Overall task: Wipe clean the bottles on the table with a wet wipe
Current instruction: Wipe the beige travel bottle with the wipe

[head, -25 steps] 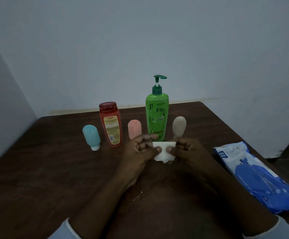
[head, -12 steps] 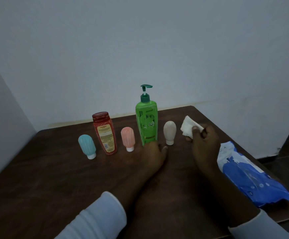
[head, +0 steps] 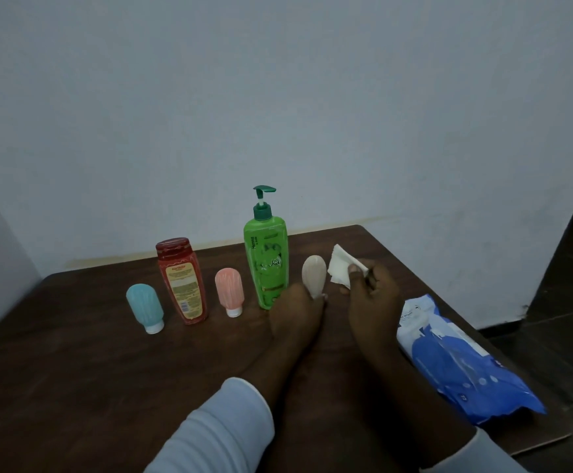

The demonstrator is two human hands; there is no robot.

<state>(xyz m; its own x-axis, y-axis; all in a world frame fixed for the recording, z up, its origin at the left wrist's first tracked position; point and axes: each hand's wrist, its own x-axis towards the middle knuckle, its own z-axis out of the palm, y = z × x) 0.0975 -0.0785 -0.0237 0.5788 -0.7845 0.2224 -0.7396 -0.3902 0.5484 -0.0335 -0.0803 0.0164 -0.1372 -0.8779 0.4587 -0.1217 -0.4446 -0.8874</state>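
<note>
Centrally, "Henna" bottle, left hand gripping beige bottle, right hand pinching wipe

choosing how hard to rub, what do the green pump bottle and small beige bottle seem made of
Green pump bottle: probably smooth, semi-glossy plastic; printed face, moulded pump. Small beige bottle: looks like matte silicone or soft plastic; dull surface, no glare; unclear which.

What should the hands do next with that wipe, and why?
Probably the left hand should grip the beige bottle to steady it, so the wet wipe can rub it. The right hand pinches the wipe right beside that bottle, and the left hand is at the bottle's base.
</note>
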